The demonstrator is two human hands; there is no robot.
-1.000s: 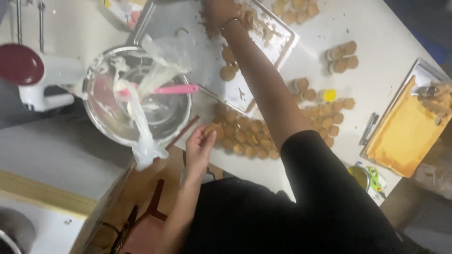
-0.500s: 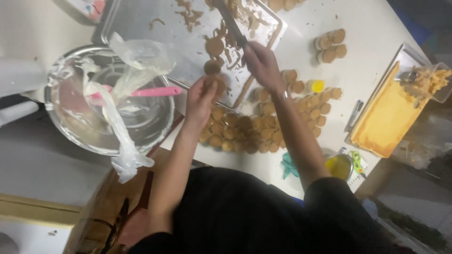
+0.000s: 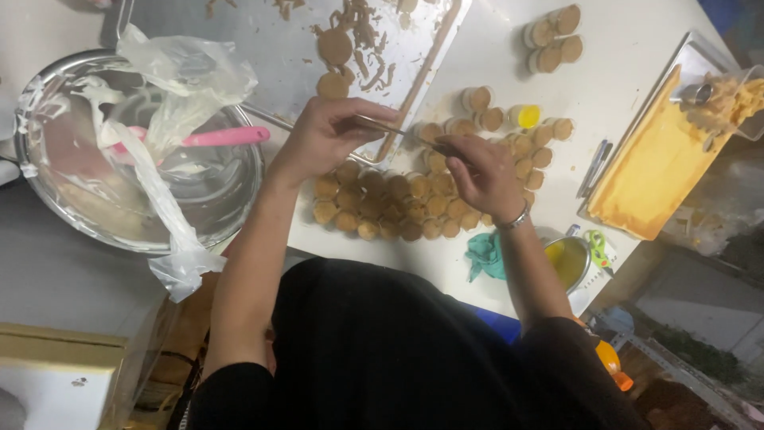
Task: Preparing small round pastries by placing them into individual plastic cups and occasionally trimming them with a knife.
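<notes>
- The left hand (image 3: 322,139) is curled shut, its fingertips pinching one end of a thin metal spatula (image 3: 398,131); the knuckles face up.
- The right hand (image 3: 485,171) is closed over the other end of the same tool, fingers folded down on it; a metal bracelet (image 3: 513,219) circles the wrist.
- The spatula is a narrow, flat, shiny strip. Its long axis runs from about ten o'clock to four o'clock, nearly level, spanning the gap between the two hands.
- It sits over the near edge of a flat steel baking tray (image 3: 263,56), just above the cluster of small round cakes (image 3: 390,207).
- Those cakes are short cylinders, tan and matte on top, packed touching one another on the white table (image 3: 493,32), below both hands.
- On the tray lie two brown discs (image 3: 334,64) and ragged brown crumbs and shavings.
- At nine o'clock from the left hand stands a round metal mixing bowl (image 3: 48,199), smeared with pale cream, holding a crumpled clear piping bag (image 3: 171,80) and a pink-handled spatula (image 3: 223,137).
- At three o'clock lies a rectangular tray with a smooth orange-yellow slab (image 3: 652,167).
- At five o'clock from the right hand, a teal cloth (image 3: 485,255) lies crumpled beside a small metal cup of yellow liquid (image 3: 567,261).
</notes>
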